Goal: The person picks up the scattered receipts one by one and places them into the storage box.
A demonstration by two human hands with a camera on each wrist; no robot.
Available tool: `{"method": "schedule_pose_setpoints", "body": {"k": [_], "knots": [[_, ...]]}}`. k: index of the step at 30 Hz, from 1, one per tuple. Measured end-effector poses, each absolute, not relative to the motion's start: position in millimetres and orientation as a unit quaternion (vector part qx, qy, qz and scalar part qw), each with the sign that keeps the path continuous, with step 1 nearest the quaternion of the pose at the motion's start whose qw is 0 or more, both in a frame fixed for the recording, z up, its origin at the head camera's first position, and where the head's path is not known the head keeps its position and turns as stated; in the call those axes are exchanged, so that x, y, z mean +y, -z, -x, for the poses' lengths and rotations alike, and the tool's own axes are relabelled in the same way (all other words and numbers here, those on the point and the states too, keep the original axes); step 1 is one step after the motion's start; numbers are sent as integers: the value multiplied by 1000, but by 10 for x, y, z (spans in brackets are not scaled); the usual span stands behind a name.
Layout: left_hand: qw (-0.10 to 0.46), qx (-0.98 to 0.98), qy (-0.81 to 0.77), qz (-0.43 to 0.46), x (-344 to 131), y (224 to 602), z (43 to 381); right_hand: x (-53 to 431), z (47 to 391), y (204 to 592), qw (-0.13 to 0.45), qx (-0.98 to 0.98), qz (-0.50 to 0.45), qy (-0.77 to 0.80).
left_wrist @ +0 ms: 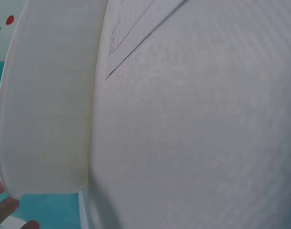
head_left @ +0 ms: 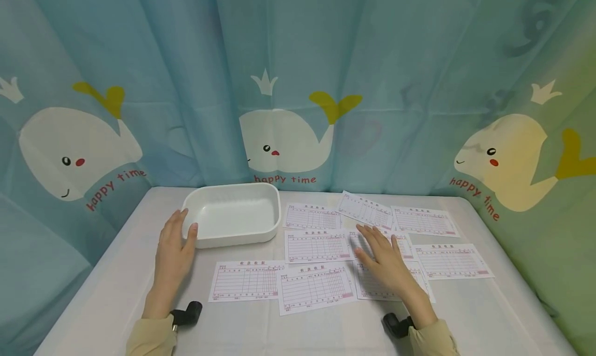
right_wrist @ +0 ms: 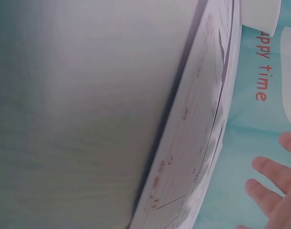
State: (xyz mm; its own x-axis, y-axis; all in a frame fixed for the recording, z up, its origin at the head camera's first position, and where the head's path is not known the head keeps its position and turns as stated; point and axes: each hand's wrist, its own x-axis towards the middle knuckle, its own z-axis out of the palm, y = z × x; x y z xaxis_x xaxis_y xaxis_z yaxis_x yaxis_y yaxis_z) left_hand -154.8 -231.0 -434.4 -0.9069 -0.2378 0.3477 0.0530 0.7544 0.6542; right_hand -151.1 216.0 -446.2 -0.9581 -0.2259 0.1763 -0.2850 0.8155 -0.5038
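From the head camera, the left hand lies with fingers straight and relaxed, its fingertips touching the near left corner of a white plastic tray that sits on the bench just beyond that hand; it grips nothing. The right hand is flat, fingers spread, resting palm-down on a receipt form among a loose spread of pink-lined forms (nine or so, some overlapping). One form lies just left of the right hand, two more lie between the two hands, and another lies just right of the right hand. A whale-print curtain reading "happy time" hangs beyond both hands.

From the left wrist camera, the tray's outer wall fills the left side, with fingertips showing at its lower edge; the bench cloth stretches beside it, with the corner of a form farther off.

From the right wrist camera, straight fingers show at the lower right, above the forms' edges seen side-on; the curtain lettering lies beyond.
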Motion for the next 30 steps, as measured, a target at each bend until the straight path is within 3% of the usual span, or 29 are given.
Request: {"method": "schedule_pose_setpoints", "body": {"k": [30], "knots": [[134,-828,516,-175,-2462,4403,1520,2143,1862,4434,26,-946,-178,-271]]}}
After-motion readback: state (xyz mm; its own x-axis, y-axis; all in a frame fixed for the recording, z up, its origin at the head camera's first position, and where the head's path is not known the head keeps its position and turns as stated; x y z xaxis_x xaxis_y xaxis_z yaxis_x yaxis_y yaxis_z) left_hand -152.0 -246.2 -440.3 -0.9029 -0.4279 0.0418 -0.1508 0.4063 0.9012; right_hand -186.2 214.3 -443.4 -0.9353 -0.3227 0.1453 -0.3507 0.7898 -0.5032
